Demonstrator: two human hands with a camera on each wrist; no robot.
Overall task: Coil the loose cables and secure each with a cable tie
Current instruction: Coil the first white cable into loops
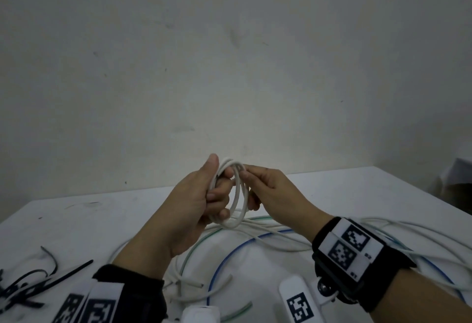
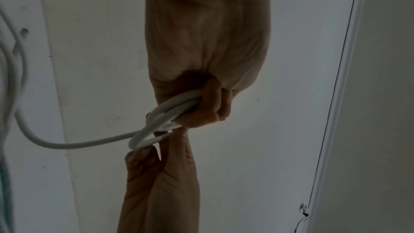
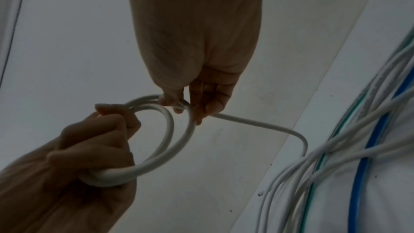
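A white cable is wound into a small coil [image 1: 238, 195] held upright above the table. My left hand [image 1: 219, 179] grips the coil's left side, thumb on top and fingers curled through the loops. My right hand [image 1: 246, 172] pinches the strand at the top right of the coil. In the right wrist view the coil [image 3: 170, 139] shows two or three loops, and its tail [image 3: 268, 127] runs from my right hand [image 3: 186, 109] down into the cable pile. The left wrist view shows my left hand [image 2: 201, 105] closed round the coil [image 2: 156, 118].
Loose white cables [image 1: 275, 236], a blue cable [image 1: 229, 251] and a green cable [image 1: 194, 248] sprawl over the white table [image 1: 357, 190] below my hands. Several black cable ties [image 1: 25, 287] lie at the near left. A wall rises behind the table's far edge.
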